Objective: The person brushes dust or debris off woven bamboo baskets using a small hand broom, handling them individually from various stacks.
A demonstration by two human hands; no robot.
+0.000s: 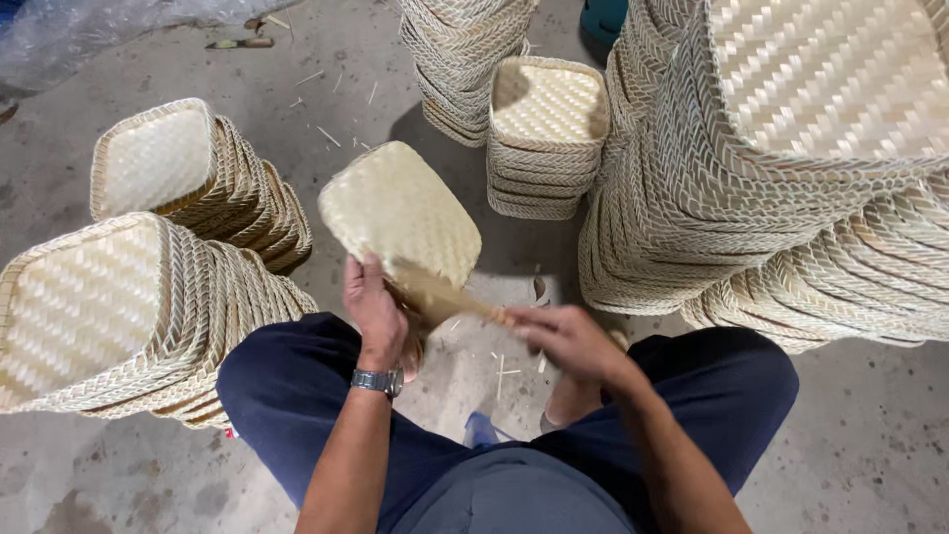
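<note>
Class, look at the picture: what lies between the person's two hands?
In the head view, a flat bamboo strip spans the gap from the left hand to the right hand, under the woven tray that the left hand steadies.

Bright, even overhead light; soft shadows fall on the concrete floor [870, 445] at upper centre. The right hand [568, 341] is motion-blurred; edges bow outward.

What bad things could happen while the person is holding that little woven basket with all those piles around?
The left hand grips the woven basket by one edge, so it might slip. The right hand pulls a thin strip toward the body; a stiff strip could perhaps splinter or poke bare fingers. The leaning stack of baskets sits right by the knee, so a bump may tip it over.
</note>
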